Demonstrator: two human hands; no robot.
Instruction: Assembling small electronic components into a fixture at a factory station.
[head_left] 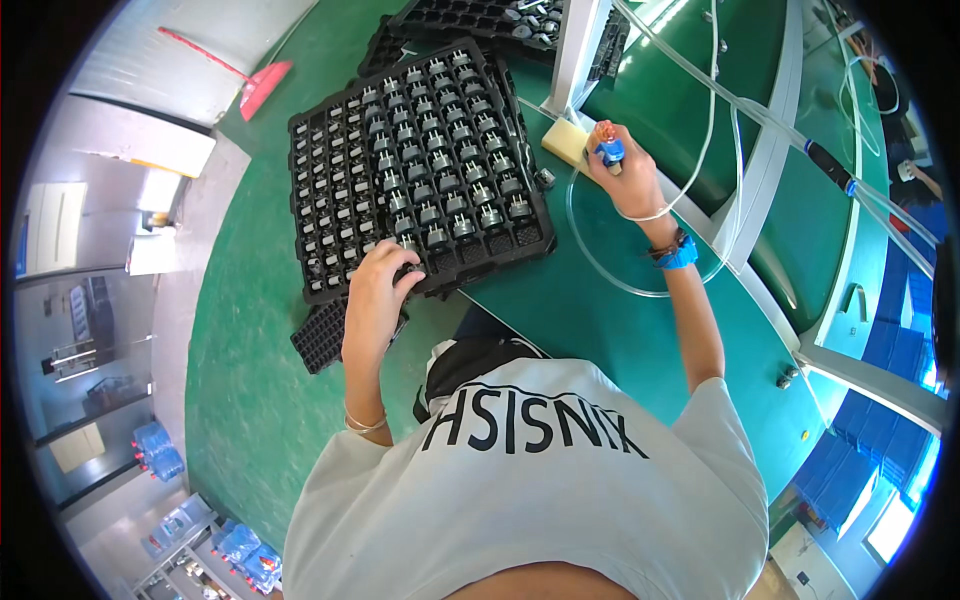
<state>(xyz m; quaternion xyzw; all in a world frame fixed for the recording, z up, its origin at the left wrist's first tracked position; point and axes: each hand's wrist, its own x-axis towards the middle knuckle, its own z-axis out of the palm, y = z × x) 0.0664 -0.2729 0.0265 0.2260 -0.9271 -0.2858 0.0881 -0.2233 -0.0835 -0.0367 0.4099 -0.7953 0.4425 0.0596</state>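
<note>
A black compartment tray lies tilted on the table, filled with rows of small silver-and-black metal parts with upright pins. At its near edge my left hand curls its thumb and fingers together around something small and dark, mostly hidden by the fingers. Over the green tabletop to the right, my right hand grips a small blue tool with an orange top. Beside that hand sits a yellow sponge-like block. One loose metal part rests by the tray's right edge.
A clear thin tube loops across the green tabletop near my right forearm. More black trays stand behind, beside a white frame post. Below the tray's left corner is a smaller black tray. A red dustpan lies far left.
</note>
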